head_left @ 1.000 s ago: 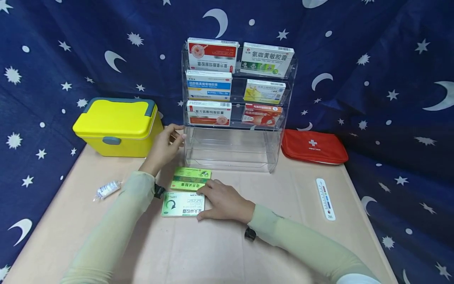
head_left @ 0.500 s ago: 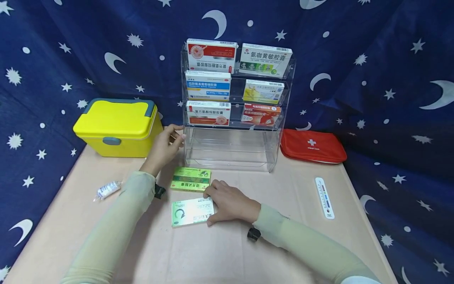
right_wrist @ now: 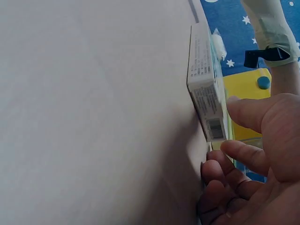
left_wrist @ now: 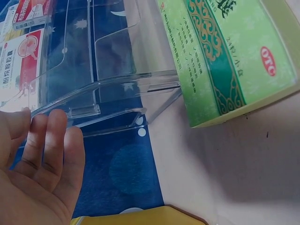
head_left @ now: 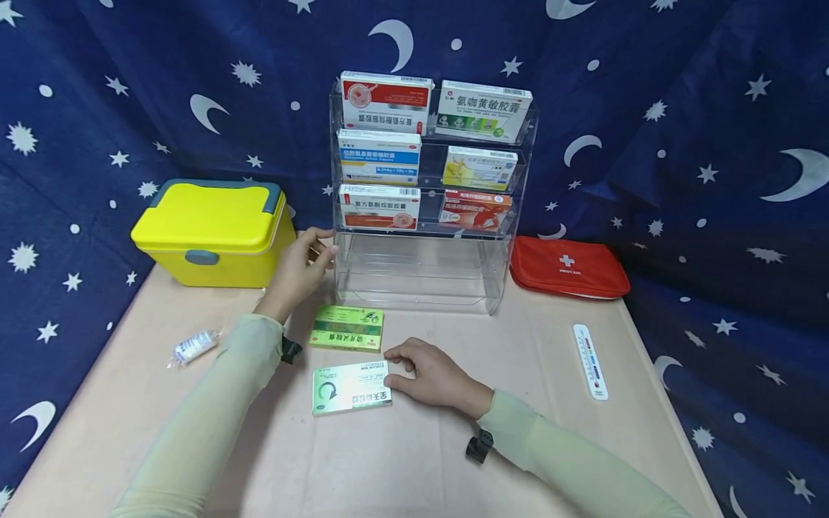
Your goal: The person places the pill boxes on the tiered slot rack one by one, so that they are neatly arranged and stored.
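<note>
A clear acrylic display rack point(head_left: 421, 270) stands at the back, with medicine boxes in its upper three tiers. My left hand point(head_left: 301, 270) holds the rack's left side edge; in the left wrist view, thumb and fingertips meet at that edge. A white-and-green medicine box point(head_left: 350, 388) lies flat on the table. Beside its right end is my right hand point(head_left: 430, 374), fingers loosely bent and thumb at the box's corner. Behind that box lies a green medicine box point(head_left: 347, 329), close to the rack's front foot.
A yellow lidded box point(head_left: 214, 237) stands left of the rack, with a small wrapped roll point(head_left: 194, 347) in front. On the right are a red first aid pouch point(head_left: 570, 267) and a white thermometer strip point(head_left: 590, 362). A starry blue cloth point(head_left: 615, 86) hangs behind.
My right hand has drawn the white-and-green box toward me and a little right, away from the green box, then loosened its hold and shifted right. The left hand stays at the rack.
</note>
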`<state>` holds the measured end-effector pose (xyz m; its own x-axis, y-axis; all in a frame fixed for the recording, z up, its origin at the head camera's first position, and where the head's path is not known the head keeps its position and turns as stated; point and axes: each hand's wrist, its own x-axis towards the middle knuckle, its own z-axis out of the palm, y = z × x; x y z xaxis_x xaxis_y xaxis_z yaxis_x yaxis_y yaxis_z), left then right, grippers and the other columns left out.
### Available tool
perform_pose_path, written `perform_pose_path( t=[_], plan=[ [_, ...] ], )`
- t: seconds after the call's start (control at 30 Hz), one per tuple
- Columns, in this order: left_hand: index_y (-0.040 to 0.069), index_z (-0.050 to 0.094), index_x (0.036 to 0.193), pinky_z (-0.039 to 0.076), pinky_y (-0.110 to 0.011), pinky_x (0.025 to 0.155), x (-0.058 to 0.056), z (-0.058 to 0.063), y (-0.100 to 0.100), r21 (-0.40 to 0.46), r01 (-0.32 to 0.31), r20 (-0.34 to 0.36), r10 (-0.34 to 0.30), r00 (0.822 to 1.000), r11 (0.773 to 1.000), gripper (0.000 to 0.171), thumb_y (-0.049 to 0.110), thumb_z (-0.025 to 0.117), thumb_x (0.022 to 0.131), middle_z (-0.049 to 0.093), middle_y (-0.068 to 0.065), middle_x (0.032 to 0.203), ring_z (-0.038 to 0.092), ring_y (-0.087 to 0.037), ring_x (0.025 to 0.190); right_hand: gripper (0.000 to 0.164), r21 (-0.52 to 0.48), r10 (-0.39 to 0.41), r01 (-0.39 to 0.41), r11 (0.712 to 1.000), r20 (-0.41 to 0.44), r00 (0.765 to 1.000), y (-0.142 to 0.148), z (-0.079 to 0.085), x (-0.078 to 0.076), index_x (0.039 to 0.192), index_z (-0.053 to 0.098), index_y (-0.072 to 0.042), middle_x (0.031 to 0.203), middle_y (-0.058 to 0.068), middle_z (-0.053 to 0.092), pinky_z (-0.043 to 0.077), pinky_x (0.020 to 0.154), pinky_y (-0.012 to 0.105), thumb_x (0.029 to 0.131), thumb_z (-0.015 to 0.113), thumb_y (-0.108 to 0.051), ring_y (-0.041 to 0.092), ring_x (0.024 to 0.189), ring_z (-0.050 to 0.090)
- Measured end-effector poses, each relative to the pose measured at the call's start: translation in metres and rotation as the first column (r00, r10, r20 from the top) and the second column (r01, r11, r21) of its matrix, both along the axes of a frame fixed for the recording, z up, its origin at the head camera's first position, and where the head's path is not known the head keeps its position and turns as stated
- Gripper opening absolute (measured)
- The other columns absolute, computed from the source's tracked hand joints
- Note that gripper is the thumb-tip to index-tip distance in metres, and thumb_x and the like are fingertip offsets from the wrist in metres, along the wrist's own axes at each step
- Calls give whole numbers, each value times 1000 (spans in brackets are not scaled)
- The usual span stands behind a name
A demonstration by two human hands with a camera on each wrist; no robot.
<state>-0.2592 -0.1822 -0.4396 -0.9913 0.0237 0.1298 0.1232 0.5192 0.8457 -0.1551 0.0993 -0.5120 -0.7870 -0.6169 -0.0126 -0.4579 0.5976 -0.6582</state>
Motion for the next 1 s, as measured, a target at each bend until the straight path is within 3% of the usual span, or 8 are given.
perform_pose_path(
  t=[0.17,0.4,0.63,0.83,1.0],
  plan=[
    [13,56,138,51,-37,69,0,0,0,4,5,2,-5,1000,1000,36,25,60,105,61,-10,99,66,-36,91,39,9,6,-6,1000,-22,1000,-3,-2,2,126,70,-14,99,-2,60,44,70,26,93,76,-34,12,82,53],
    [14,56,139,51,-38,70,0,0,0,10,5,9,-5,1000,1000,36,26,60,104,61,-9,99,66,-35,91,31,-28,7,-8,1000,-33,999,-4,-2,3,118,69,-16,94,0,59,42,68,25,91,79,-30,11,79,51],
    [15,56,139,51,-38,70,0,-1,0,11,0,17,0,1000,1000,37,27,61,104,61,-9,99,66,-32,90,32,-95,-66,60,994,-56,996,-3,-1,-2,116,67,-20,95,1,60,44,70,26,89,81,-28,16,82,57],
    [16,56,139,51,-37,71,0,-2,-1,15,-8,33,7,999,1000,37,29,60,104,61,-9,100,65,-32,91,33,-131,-89,71,989,-138,986,-2,-3,-2,115,65,-21,102,0,60,47,72,26,88,83,-26,16,85,57],
    [16,56,139,51,-38,71,-1,-2,-1,8,-5,22,5,1000,1000,37,29,60,105,61,-9,99,65,-32,90,35,-129,-66,38,991,-224,972,-2,-3,5,117,62,-22,113,-11,56,49,78,23,88,82,-25,13,93,59]
  ],
)
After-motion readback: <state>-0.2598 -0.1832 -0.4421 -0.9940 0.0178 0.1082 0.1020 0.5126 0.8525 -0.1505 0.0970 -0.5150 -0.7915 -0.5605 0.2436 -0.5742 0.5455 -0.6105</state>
